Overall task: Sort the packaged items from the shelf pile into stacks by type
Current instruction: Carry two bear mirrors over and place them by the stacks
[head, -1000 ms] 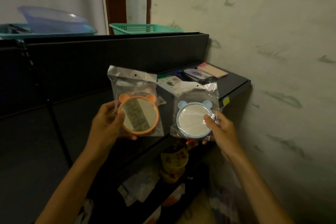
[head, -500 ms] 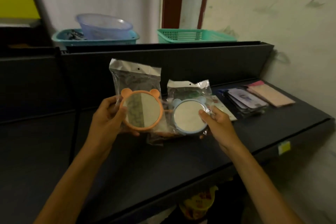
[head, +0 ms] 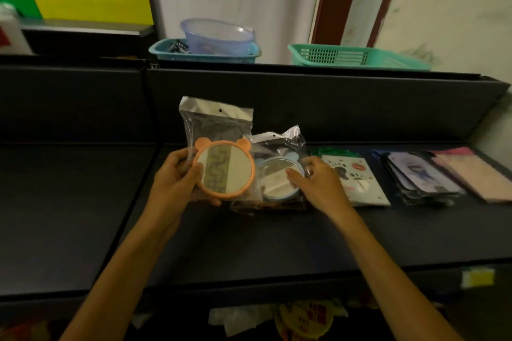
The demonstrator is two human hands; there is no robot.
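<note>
My right hand [head: 318, 183] pinched the bagged blue bear-eared mirror [head: 277, 180] low over the mirror stack on the dark shelf [head: 249, 243], while my left hand [head: 177, 174] gripped the orange one [head: 224, 169] upright just left of it.

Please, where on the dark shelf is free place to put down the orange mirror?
Bare shelf lies to the left of the left hand, and along the front edge. It is crowded on the right: the blue mirror under the right hand, then the paw-print packet, dark stack and pink packets.
</note>
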